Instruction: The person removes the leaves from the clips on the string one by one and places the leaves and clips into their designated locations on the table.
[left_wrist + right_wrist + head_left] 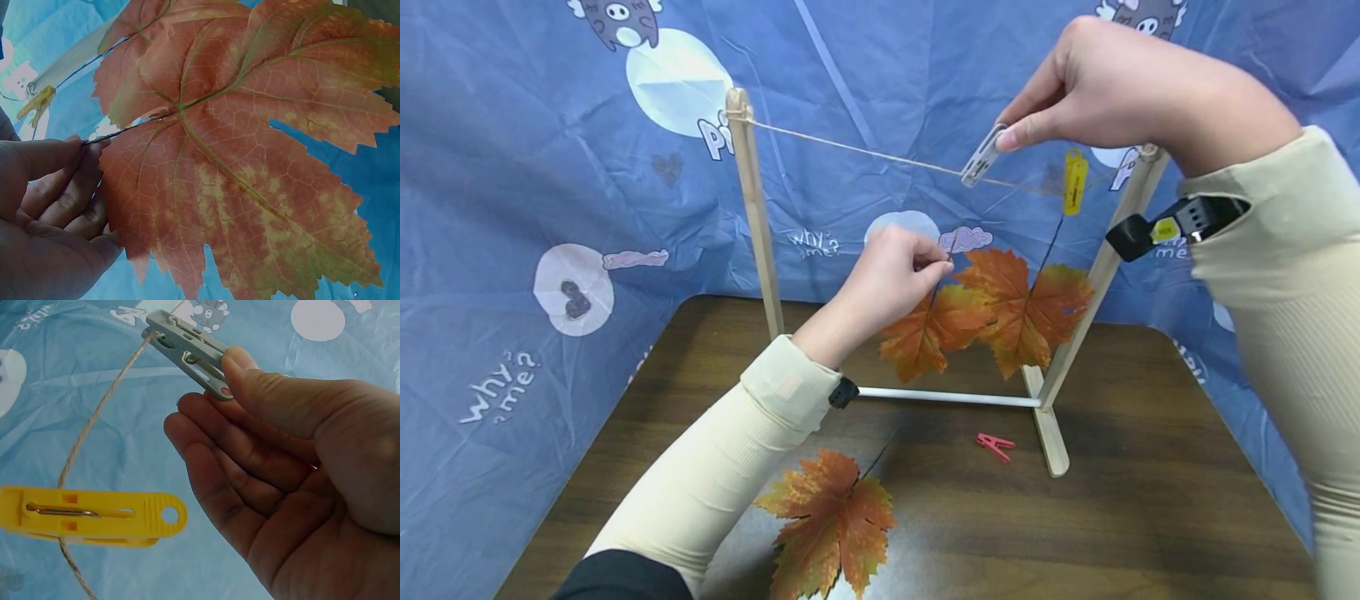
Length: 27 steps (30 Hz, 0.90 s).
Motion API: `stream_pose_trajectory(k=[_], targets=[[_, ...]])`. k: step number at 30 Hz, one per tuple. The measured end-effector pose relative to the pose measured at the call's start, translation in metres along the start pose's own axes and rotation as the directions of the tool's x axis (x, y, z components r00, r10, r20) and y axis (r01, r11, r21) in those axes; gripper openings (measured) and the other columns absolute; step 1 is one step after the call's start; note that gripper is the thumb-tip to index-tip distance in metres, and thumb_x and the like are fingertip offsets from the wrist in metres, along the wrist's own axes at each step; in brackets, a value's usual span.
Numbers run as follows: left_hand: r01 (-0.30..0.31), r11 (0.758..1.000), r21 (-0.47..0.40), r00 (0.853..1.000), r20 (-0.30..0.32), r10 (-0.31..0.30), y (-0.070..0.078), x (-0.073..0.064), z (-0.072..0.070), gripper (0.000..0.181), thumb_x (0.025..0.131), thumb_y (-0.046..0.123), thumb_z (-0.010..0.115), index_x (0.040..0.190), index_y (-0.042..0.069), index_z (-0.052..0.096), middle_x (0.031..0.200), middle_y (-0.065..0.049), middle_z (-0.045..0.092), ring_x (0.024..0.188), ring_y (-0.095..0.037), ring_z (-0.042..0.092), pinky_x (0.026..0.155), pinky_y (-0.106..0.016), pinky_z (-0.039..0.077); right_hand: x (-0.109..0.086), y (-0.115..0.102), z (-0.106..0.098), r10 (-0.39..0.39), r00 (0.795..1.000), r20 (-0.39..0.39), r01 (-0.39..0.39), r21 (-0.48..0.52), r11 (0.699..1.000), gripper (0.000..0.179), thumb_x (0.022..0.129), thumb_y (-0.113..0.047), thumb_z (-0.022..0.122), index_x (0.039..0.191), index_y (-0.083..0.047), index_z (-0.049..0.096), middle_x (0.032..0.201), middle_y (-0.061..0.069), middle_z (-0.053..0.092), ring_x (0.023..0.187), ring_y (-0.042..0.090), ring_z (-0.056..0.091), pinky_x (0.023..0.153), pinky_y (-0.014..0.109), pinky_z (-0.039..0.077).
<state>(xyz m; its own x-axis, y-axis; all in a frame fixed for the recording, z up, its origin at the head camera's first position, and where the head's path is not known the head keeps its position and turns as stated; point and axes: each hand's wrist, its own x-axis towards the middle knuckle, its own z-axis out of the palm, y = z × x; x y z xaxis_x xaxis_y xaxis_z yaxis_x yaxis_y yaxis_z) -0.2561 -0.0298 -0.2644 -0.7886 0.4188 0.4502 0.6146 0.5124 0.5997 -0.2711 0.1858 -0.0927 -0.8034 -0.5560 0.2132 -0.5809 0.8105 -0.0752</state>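
Observation:
My left hand (898, 271) pinches the dark stem of an orange artificial maple leaf (925, 329) below the string; the left wrist view shows thumb and fingers on that stem (119, 133). Up at the twine (865, 151), my right hand (1097, 87) pinches a grey clothespin (983, 156) by its handle end. The clothespin's front end is at the twine in the right wrist view. To its right a yellow clothespin (1075, 182) sits on the twine, and a second maple leaf (1026, 308) hangs from it by its stem, partly overlapping the held leaf.
Wooden posts (752, 200) on both sides carry the twine, joined low down by a white rod (947, 397). On the brown table (1135, 500) lie a pink clothespin (996, 447) and another maple leaf (835, 525). A blue printed cloth (850, 75) hangs behind.

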Motion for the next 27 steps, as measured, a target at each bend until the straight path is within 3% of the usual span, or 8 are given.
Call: stream_pose_trajectory(k=[7, 19, 27], targets=[[-0.003, 1.000, 0.023, 1.000, -0.003, 0.003, -0.002, -0.008, -0.005, 0.012, 0.096, 0.008, 0.072, 0.088, 0.006, 0.081, 0.077, 0.001, 0.073, 0.067, -0.010, 0.060, 0.069, -0.029, 0.048, -0.007, 0.000, -0.001, 0.019, 0.999, -0.042, -0.018, 0.022, 1.000, 0.037, 0.100, -0.036, 0.067, 0.117, -0.005, 0.077, 0.108, 0.015, 0.074, 0.088, 0.024, 0.056, 0.076, 0.038, 0.043], [0.038, 0.999, 0.035, 0.999, 0.014, -0.038, -0.010, -0.028, -0.014, 0.012, 0.096, 0.009, 0.072, 0.089, 0.007, 0.081, 0.079, 0.001, 0.073, 0.067, -0.010, 0.063, 0.067, -0.031, 0.049, -0.019, 0.002, 0.000, 0.030, 0.993, -0.111, -0.026, 0.033, 0.999, 0.037, 0.101, -0.034, 0.065, 0.120, -0.004, 0.075, 0.105, 0.016, 0.074, 0.091, 0.025, 0.055, 0.075, 0.030, 0.042], [0.042, 0.998, 0.039, 0.999, 0.020, -0.043, -0.012, -0.042, -0.019, 0.010, 0.095, 0.009, 0.073, 0.090, 0.006, 0.081, 0.082, 0.002, 0.074, 0.073, -0.009, 0.067, 0.070, -0.030, 0.052, -0.032, 0.000, -0.003, 0.018, 0.987, -0.160, -0.012, 0.043, 0.999, 0.032, 0.098, -0.029, 0.070, 0.119, -0.005, 0.076, 0.097, 0.013, 0.075, 0.078, 0.021, 0.052, 0.056, 0.023, 0.039]])
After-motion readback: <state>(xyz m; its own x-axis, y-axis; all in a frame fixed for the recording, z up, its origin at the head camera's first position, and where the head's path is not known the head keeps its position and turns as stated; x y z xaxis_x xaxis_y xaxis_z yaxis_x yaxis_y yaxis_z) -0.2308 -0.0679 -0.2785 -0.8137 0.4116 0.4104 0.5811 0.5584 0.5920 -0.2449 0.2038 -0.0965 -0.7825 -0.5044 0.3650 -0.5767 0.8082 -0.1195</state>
